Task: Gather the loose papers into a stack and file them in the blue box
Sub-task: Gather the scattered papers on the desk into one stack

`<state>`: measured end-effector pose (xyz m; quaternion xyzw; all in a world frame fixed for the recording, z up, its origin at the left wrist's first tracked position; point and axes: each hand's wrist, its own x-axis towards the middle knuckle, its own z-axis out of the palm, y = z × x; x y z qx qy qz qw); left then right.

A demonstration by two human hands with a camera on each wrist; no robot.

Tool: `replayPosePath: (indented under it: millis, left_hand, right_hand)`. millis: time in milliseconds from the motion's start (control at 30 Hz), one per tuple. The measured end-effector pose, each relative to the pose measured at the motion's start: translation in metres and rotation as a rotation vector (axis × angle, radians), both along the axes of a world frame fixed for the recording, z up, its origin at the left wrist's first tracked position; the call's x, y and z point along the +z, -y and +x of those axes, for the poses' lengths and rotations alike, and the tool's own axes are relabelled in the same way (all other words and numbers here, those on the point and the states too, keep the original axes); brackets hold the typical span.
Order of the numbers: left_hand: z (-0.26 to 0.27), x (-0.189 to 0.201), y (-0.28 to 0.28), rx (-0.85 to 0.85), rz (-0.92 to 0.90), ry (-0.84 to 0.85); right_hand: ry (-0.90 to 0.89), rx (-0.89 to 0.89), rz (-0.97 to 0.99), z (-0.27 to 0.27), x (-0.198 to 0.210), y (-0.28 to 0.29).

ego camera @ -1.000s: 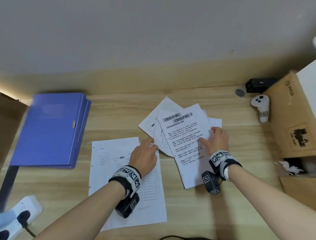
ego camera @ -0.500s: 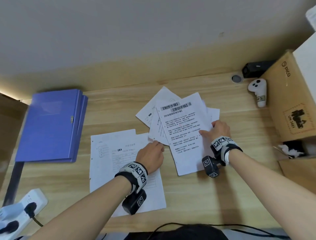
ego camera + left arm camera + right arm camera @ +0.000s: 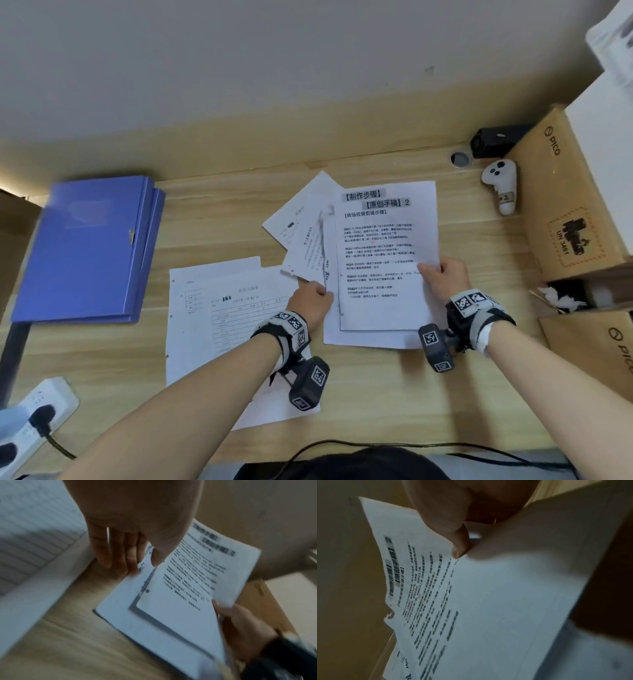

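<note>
A blue box (image 3: 89,246) lies closed at the desk's left. A printed sheet (image 3: 380,253) tops a loose pile mid-desk, with a second sheet just under it (image 3: 123,609). My right hand (image 3: 428,269) pinches the pile's right edge, thumb (image 3: 458,545) on top. At the left edge my left hand (image 3: 323,291) pinches the lower sheets, its thumb (image 3: 156,561) resting on the paper. More sheets (image 3: 301,222) fan out to the upper left. A form sheet (image 3: 226,308) lies flat under my left forearm.
Cardboard boxes (image 3: 565,205) wall off the right side. A white controller (image 3: 501,185) and a black device (image 3: 496,138) sit at the back right. A power strip (image 3: 34,411) lies front left and a black cable (image 3: 342,445) runs along the front edge.
The top printed sheets have turned from slanted to nearly square with the desk. My left hand has moved right, off the form sheet, to the pile's left edge.
</note>
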<state>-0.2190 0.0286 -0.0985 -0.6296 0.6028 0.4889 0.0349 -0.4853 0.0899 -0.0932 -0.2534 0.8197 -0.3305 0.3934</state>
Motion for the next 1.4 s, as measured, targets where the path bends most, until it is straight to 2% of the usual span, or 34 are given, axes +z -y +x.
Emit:
replayPosePath:
  millis: [67,167,267,333,400,533,700,867,967,1100,1200,1333,1400]
  left_hand:
    - [-0.001,-0.003,0.001,0.117,0.043,-0.071]
    - [0.0,-0.004,0.004,0.134,0.081,-0.071]
    - [0.003,-0.002,0.008,0.23,0.104,-0.105]
    - [0.006,0.002,0.01,0.273,0.121,-0.124]
    - [0.009,0.005,0.01,0.299,0.129,-0.138]
    - [0.007,0.006,0.009,0.322,0.162,-0.155]
    - [0.003,0.002,0.002,0.211,0.223,-0.142]
    - [-0.002,-0.008,-0.006,0.107,0.311,-0.125]
    - [-0.002,-0.006,-0.006,0.051,0.338,-0.141]
    - [0.005,0.002,0.006,0.004,0.372,-0.122]
    - [0.018,0.013,0.031,0.057,0.305,-0.123]
    - [0.04,0.03,0.079,0.215,-0.002,-0.113]
    - [0.049,0.029,0.104,0.236,-0.119,-0.068]
  right_hand:
    - [0.017,0.031,0.018,-0.002,0.0,-0.006]
    - [0.009,0.064,0.043,-0.007,0.004,-0.009]
    - [-0.086,-0.037,0.015,-0.013,0.013,-0.008]
    - [-0.103,-0.133,-0.023,-0.019,0.021,-0.004]
    - [-0.092,-0.149,-0.03,-0.026,0.025,0.003]
    - [-0.08,0.005,0.014,-0.031,0.028,0.016]
    - [-0.118,0.299,0.16,-0.013,0.008,0.03]
    - [-0.396,0.557,0.209,0.006,-0.004,0.056]
    - [-0.448,0.599,0.302,0.017,-0.003,0.071]
    - [-0.409,0.638,0.352,0.019,-0.002,0.079]
    - [-0.377,0.6,0.258,0.017,0.014,0.086]
    - [-0.436,0.68,0.176,0.009,0.039,0.111]
    - [-0.499,0.743,0.172,0.007,0.045,0.128]
